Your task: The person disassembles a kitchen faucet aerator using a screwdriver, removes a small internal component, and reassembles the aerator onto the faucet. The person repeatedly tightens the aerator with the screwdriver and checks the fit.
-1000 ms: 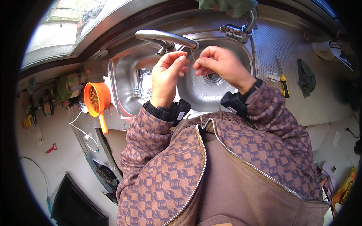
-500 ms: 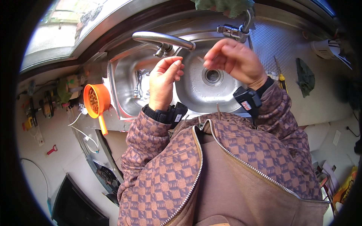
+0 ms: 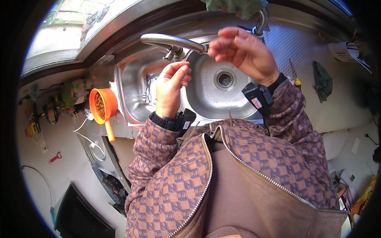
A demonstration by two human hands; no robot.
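Note:
Above the divider of a double steel sink (image 3: 190,104), my left hand (image 3: 170,88) is raised, its thumb and forefinger pressed together. Whatever lies in that pinch, if anything, is too small to make out. My right hand (image 3: 249,54) hangs over the right basin, close to the tip of the curved steel faucet (image 3: 174,39). Its fingers are loosely bent and apart, slightly blurred, and nothing shows in them. Below the right hand the round drain (image 3: 225,79) is visible. A shiny metal piece (image 3: 147,89) lies in the left basin, partly hidden behind my left hand.
An orange handled strainer (image 3: 107,104) with brown contents stands left of the sink. A second tap (image 3: 260,25) rises behind, below a green cloth (image 3: 238,6). On the right counter lie a dark green cloth (image 3: 322,81), a yellow-handled tool (image 3: 297,82) and a white container (image 3: 343,50).
My right hand has moved up and slightly left, away from the drain and nearer the faucet's tip. The left hand keeps its pinch almost in place.

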